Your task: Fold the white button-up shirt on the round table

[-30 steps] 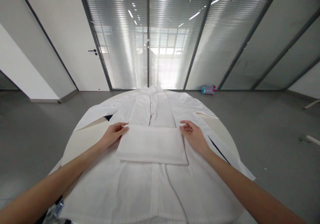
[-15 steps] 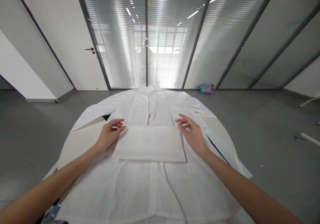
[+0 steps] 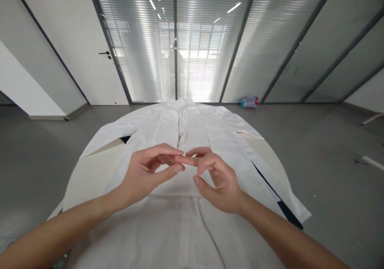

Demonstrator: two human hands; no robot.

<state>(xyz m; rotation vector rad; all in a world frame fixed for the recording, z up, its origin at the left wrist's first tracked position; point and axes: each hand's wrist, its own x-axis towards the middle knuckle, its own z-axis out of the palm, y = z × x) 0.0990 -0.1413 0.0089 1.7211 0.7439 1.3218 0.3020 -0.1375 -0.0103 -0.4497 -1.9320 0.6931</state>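
Observation:
A white long-sleeved garment (image 3: 168,125) with a collar lies spread on a round cream table (image 3: 96,165), collar at the far end. On its middle rests a folded white cloth (image 3: 172,188), largely hidden behind my hands. Just above the cloth, my left hand (image 3: 147,171) reaches in with fingers stretched and thumb apart. My right hand (image 3: 220,177) meets it from the other side, fingers half bent and thumb apart. The fingertips of both hands touch or overlap, and I see nothing held in either.
Dark patches show beside the garment's sleeves, one by the right sleeve (image 3: 289,215). A blue and red cylindrical object (image 3: 249,102) lies on the grey floor (image 3: 303,141) by the glass partition (image 3: 198,69). At the left is a white door (image 3: 81,41).
Both hands have left the folded cloth's two side edges and come together over its middle, fingertips meeting. The view has shifted slightly.

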